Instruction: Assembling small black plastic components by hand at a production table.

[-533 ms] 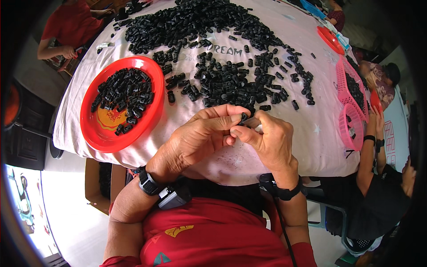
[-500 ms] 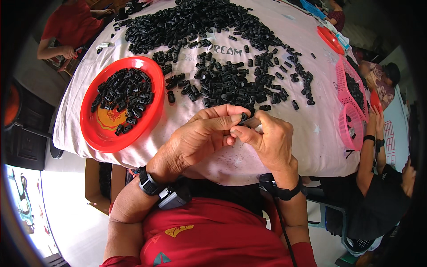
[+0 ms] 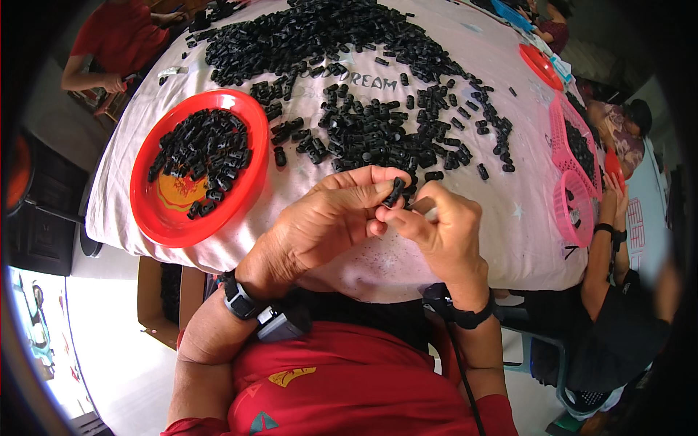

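Observation:
My left hand (image 3: pixel 323 221) and my right hand (image 3: pixel 440 232) meet over the near edge of the table, fingertips together. Between them they pinch a small black plastic part (image 3: pixel 394 192), held just above the cloth. A large heap of the same black parts (image 3: pixel 349 80) spreads across the table beyond my hands. To the left lies a red round plate (image 3: pixel 156 218) with several black parts in it. Both wrists carry black bands.
A pale cloth (image 3: pixel 509 218) covers the table. Pink baskets (image 3: pixel 574 182) with black parts stand at the right edge, beside a seated person's arm (image 3: pixel 603 261). Another red plate (image 3: pixel 539 64) sits far right. A person in red (image 3: pixel 116 43) sits at the far left.

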The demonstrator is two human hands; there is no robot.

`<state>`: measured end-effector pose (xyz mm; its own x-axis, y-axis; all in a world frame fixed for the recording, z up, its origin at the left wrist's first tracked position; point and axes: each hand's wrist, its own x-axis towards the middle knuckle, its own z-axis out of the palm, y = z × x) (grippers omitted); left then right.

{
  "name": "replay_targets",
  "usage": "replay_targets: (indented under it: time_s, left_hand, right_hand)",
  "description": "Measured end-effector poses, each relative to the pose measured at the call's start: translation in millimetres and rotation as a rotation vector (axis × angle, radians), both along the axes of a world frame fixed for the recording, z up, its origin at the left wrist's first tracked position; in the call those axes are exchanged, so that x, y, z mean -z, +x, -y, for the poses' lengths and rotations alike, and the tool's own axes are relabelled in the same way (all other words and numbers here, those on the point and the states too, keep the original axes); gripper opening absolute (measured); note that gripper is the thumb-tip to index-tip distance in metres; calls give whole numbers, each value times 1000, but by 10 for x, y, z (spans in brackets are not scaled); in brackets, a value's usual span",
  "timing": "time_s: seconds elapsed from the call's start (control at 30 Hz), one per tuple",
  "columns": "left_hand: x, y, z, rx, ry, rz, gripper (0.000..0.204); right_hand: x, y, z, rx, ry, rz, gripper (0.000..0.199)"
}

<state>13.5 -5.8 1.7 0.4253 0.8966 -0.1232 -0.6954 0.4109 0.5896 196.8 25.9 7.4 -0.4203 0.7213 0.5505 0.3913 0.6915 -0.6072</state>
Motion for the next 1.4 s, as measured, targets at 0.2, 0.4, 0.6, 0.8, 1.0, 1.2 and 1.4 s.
replay_targets:
  time_s: [0.2,0.4,0.6,0.8,1.0,1.2,1.4]
  left_hand:
    - [13,-62,-39,93,12,20,30]
    - [42,-76,-44,87,17,19,28]
    - [-42,-37,-11,-13,153,-66,29]
    - [13,-17,-24,-74,204,-167,25]
    - [7,-20,-35,-36,206,-189,25]
    - [47,-43,-36,-5,268,-219,28]
    - [0,-31,-24,49,249,-193,35]
  right_hand:
    - [-164,61,61,-187,-161,-184,29]
    - [-82,25,59,-222,-224,-228,23]
    - [-17,1,57,-105,-225,-316,15]
    - [-66,-36,101,-96,-129,-280,18]
    - [-89,21,85,-55,3,-114,23]
    - [-102,15,91,37,-83,20,43]
    - [-29,6,45,90,-53,28,56]
